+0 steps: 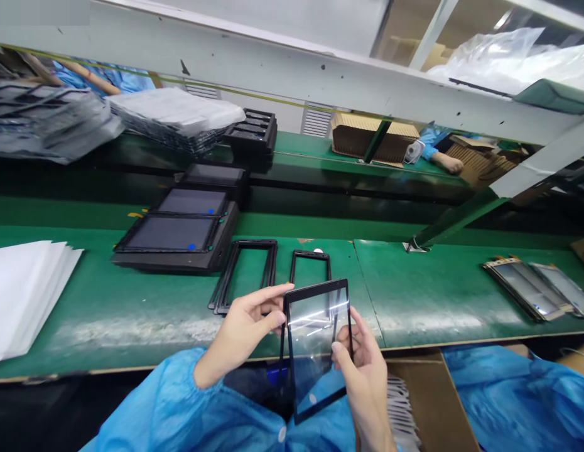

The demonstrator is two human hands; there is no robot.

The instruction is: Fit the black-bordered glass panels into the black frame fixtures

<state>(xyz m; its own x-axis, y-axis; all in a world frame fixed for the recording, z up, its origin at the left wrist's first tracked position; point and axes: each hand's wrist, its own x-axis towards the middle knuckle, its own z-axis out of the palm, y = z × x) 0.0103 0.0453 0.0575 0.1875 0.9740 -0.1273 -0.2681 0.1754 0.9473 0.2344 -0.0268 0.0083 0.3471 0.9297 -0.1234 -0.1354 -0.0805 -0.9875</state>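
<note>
A clear tablet touch-glass panel (315, 351) with a black border is held upright and slightly tilted over the bench's front edge. My right hand (365, 370) grips its right side, the thumb across the front face. At its upper left edge, my left hand (252, 329) is closed with thumb and index finger on the rim. A thin black strip (282, 358) shows just behind the panel's left edge; what it belongs to is partly hidden. Beyond the hands lie several stacked black tablet frames (230, 276) and another black frame (311, 256), partly covered by the panel.
Screens in black trays (174, 232) stand back left, with white sheets (28, 295) at far left. Glass panels (527, 285) lie at right. A slanted post (466, 220) rises from the green bench (414, 314). A cardboard box (428, 402) and a co-worker's blue sleeve (518, 395) are front right.
</note>
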